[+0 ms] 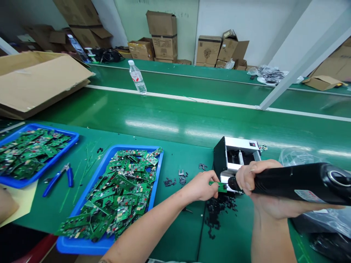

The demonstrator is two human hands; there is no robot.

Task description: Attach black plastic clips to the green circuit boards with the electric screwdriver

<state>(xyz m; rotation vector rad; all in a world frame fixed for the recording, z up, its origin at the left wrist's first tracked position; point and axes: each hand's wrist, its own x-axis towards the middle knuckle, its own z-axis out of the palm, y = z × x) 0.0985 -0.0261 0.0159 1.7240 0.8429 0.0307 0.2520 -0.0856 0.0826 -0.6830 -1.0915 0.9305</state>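
Note:
My left hand (201,186) pinches a small green circuit board (219,186) by one end. My right hand (260,182) is closed around a black handheld power tool (296,182), whose dark nose sits against or very near the board. Just behind both hands stands a small silver-and-black benchtop machine (236,160). Loose black plastic bits (216,210) lie heaped on the green bench below my hands. A blue tray (82,247) piled with green circuit boards lies to my left.
A second blue tray (27,181) of boards and blue-handled side cutters (59,180) lie further left. Beyond the bench runs a green conveyor belt (164,117) carrying a water bottle (137,77). A clear plastic bag (326,219) lies at right. Another person's arm (5,204) enters at the left edge.

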